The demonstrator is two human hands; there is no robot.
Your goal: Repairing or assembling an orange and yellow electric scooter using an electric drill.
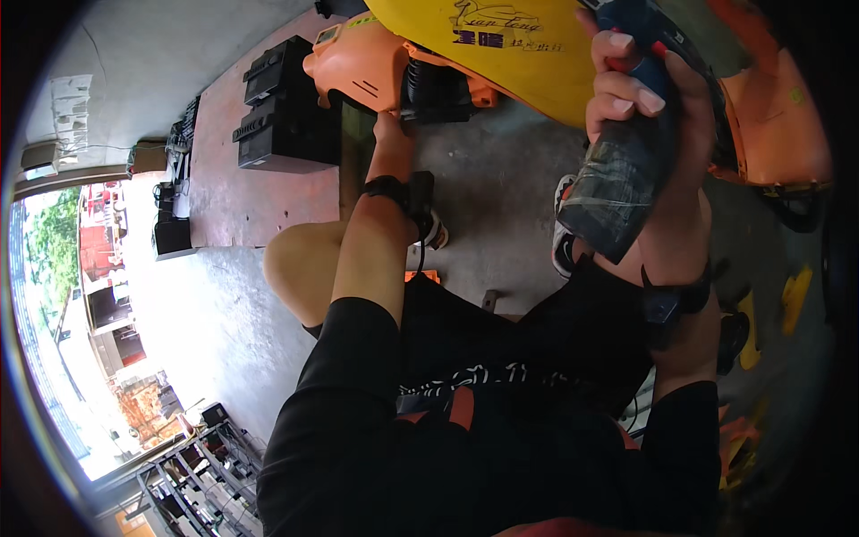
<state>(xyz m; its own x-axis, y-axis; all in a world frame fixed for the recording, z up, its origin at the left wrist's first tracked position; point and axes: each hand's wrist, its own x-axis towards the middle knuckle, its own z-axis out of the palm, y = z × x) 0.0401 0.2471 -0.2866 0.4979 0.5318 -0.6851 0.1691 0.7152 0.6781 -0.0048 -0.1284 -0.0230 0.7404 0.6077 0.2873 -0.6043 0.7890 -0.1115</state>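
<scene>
In the upper right my right hand (637,98) is wrapped round the grip of a dark blue cordless drill (653,67). Its black battery base (613,192), bound with worn clear tape, points down toward me, and its front end runs out of view at the top. My left arm reaches forward to an orange plastic housing (362,67), where my left hand (392,128) is at the lower edge. The fingers there are mostly hidden. Right beside this hand is a black coil-spring shock absorber (425,82). A large yellow panel (510,40) adjoins the housing.
Black boxes with handles (291,112) stand on a reddish board (219,197) at the left. Another orange body part (774,125) is at the far right. My knees flank the grey floor (501,170). A metal rack (197,474) stands lower left, near a bright doorway (72,313).
</scene>
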